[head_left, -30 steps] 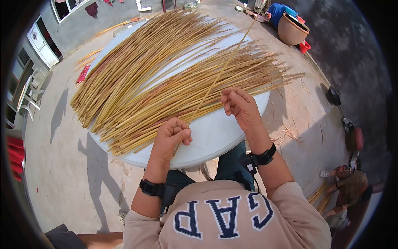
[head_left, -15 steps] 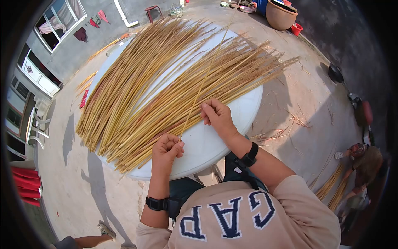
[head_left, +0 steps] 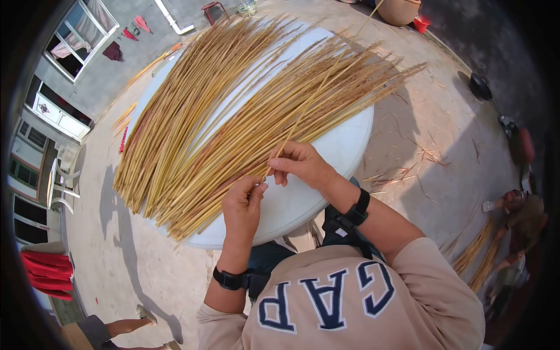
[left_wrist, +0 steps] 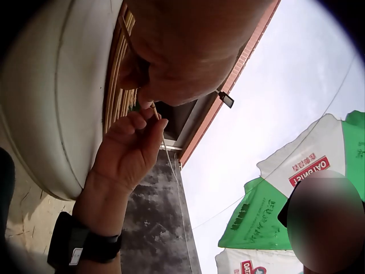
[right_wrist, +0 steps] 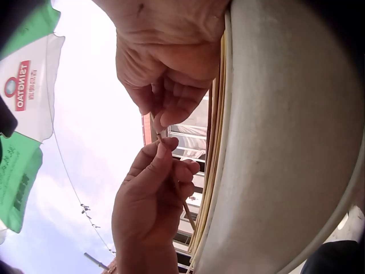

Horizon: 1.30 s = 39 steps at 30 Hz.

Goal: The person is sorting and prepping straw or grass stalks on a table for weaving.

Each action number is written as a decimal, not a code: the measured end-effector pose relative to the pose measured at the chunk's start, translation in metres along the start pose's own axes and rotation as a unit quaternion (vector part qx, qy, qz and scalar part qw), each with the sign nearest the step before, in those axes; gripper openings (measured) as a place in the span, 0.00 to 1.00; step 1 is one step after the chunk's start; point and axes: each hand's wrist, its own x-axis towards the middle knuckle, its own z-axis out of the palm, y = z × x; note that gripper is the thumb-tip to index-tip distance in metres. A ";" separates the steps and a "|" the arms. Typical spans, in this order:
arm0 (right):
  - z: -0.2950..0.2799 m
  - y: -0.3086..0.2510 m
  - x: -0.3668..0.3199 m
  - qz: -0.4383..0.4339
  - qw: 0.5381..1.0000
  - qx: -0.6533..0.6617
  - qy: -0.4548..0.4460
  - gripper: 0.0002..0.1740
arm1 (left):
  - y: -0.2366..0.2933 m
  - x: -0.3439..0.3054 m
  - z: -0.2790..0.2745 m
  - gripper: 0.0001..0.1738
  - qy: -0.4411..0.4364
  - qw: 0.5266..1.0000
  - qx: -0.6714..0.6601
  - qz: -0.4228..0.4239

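My left hand (head_left: 242, 204) pinches the lower end of one long, thin dried stalk (head_left: 299, 121) between thumb and fingers. Right beside it, my right hand (head_left: 302, 165) grips the same stalk a little higher up, thumb against curled fingers. The stalk slants away to the upper right over the others. In the right wrist view, the fingertips of both hands meet closely around the stalk (right_wrist: 189, 216). Two spread heaps of similar stalks, a left heap (head_left: 186, 111) and a right heap (head_left: 239, 169), lie on a round white table (head_left: 344, 143), feathery tops pointing away from me.
Stalk scraps (head_left: 429, 154) litter the concrete ground at the right. Another person (head_left: 522, 221) is at the far right near more stalks (head_left: 481, 256). A white chair (head_left: 61, 184) stands at the left, and a clay pot (head_left: 399, 10) at the back.
My right hand has come left and down to my left hand and now grips the stalk, where before it was apart from it. The stalk's far end has swung left, then back right.
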 end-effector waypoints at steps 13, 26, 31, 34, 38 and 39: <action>-0.003 0.006 0.002 0.040 0.999 0.010 -0.029 0.09 | 0.007 0.008 -0.003 0.09 -0.016 0.975 0.161 0.152; -0.003 0.009 0.003 0.047 0.998 -0.033 -0.009 0.11 | -0.011 0.006 0.011 0.07 0.023 0.985 0.107 0.133; 0.001 0.007 0.002 0.070 0.996 -0.053 -0.016 0.12 | -0.010 0.006 0.009 0.12 0.022 0.979 0.122 0.160; 0.001 0.006 0.002 0.087 0.995 -0.042 -0.014 0.13 | -0.010 0.005 0.008 0.14 0.026 0.977 0.119 0.175; 0.001 0.002 0.001 0.106 0.994 -0.014 -0.027 0.14 | -0.011 0.007 0.007 0.07 0.022 0.976 0.091 0.196; 0.002 0.002 0.000 0.109 0.994 -0.008 -0.025 0.13 | -0.010 0.007 0.006 0.07 0.016 0.975 0.083 0.204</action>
